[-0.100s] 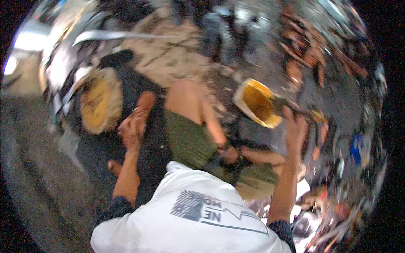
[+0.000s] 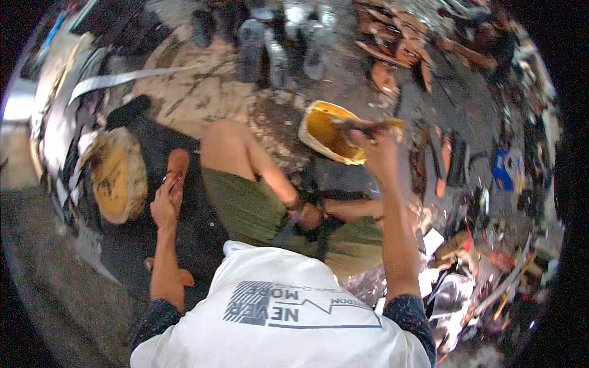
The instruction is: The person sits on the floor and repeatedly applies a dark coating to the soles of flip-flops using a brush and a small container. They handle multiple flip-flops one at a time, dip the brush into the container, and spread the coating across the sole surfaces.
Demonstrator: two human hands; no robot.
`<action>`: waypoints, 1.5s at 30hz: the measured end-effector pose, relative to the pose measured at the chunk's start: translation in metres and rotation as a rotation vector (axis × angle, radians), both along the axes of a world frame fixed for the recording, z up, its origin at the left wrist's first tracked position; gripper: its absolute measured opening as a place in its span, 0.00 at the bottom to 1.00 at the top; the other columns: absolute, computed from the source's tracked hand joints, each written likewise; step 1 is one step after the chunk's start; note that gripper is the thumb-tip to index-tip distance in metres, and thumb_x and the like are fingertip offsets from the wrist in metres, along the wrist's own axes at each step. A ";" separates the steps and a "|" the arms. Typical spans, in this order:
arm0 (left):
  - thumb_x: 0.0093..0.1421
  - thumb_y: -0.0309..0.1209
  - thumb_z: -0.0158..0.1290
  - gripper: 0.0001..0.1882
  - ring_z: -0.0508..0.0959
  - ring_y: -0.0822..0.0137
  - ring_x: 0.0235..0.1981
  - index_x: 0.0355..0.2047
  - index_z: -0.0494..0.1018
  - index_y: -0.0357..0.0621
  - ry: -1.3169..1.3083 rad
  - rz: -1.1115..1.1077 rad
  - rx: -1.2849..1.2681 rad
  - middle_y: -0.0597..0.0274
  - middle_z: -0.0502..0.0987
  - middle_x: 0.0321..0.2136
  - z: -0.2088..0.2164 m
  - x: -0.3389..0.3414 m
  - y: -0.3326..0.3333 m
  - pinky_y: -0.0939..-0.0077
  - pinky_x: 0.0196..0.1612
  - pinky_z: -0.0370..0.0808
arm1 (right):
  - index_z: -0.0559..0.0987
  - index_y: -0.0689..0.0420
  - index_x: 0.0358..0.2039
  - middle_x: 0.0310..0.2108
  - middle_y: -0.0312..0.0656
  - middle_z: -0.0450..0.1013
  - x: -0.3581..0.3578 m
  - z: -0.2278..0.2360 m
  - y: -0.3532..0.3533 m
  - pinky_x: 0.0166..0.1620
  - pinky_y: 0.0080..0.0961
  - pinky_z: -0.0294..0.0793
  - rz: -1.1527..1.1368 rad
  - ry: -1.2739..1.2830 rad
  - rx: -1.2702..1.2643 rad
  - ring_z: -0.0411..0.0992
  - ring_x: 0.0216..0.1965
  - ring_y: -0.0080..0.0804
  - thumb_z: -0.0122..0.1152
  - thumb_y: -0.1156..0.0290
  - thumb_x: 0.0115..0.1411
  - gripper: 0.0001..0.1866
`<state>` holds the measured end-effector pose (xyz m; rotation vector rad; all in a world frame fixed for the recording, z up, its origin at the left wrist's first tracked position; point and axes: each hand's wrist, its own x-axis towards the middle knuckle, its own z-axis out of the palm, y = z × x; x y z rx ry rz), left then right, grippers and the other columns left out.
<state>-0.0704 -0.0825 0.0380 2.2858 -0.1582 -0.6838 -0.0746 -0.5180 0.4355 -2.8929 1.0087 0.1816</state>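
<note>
My left hand [image 2: 164, 205] is closed around a brown shoe sole [image 2: 178, 162], whose rounded end sticks out past the fingers. It is held above a dark surface, beside an oval block with a yellow, stained top [image 2: 119, 175]. My right hand [image 2: 381, 158] grips a dark, brush-like tool [image 2: 363, 126] that reaches over the rim of a yellow tub [image 2: 314, 130]. Amber-brown stuff coats the tub's inside. Blur hides the tool's tip. Another brown piece [image 2: 185, 277] shows by my left forearm.
Several dark sandals [image 2: 264, 52] stand at the far side. A pile of brown soles [image 2: 396, 43] lies at the far right, near another person's arm [image 2: 469, 54]. Clutter [image 2: 466, 276] and a blue item [image 2: 503, 170] are on the right. My bent knee [image 2: 227, 138] rises between my hands.
The whole view has swung, so most things sit farther left in the picture. The tool in my right hand now extends farther over the tub. My left hand keeps hold of the sole.
</note>
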 end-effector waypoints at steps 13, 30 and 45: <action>0.66 0.54 0.57 0.37 0.77 0.56 0.57 0.63 0.69 0.35 -0.424 0.514 -0.542 0.52 0.78 0.56 0.142 0.251 0.254 0.60 0.58 0.71 | 0.83 0.60 0.45 0.40 0.40 0.82 0.040 -0.206 0.078 0.47 0.32 0.78 -0.110 -1.081 0.852 0.79 0.43 0.28 0.68 0.68 0.62 0.14; 0.70 0.50 0.51 0.33 0.79 0.62 0.54 0.65 0.68 0.39 -0.077 0.084 -0.774 0.54 0.79 0.54 0.248 0.268 0.018 0.68 0.57 0.74 | 0.77 0.51 0.52 0.45 0.34 0.78 -0.041 -0.123 0.064 0.47 0.25 0.76 -0.588 -1.768 0.882 0.75 0.45 0.24 0.67 0.65 0.66 0.16; 0.71 0.59 0.43 0.37 0.78 0.60 0.53 0.64 0.64 0.39 0.520 -0.047 -1.338 0.55 0.77 0.54 0.300 0.162 -0.105 0.63 0.58 0.74 | 0.78 0.60 0.48 0.40 0.50 0.79 0.112 -0.040 0.187 0.45 0.35 0.76 0.249 -1.361 0.397 0.78 0.41 0.40 0.69 0.69 0.62 0.16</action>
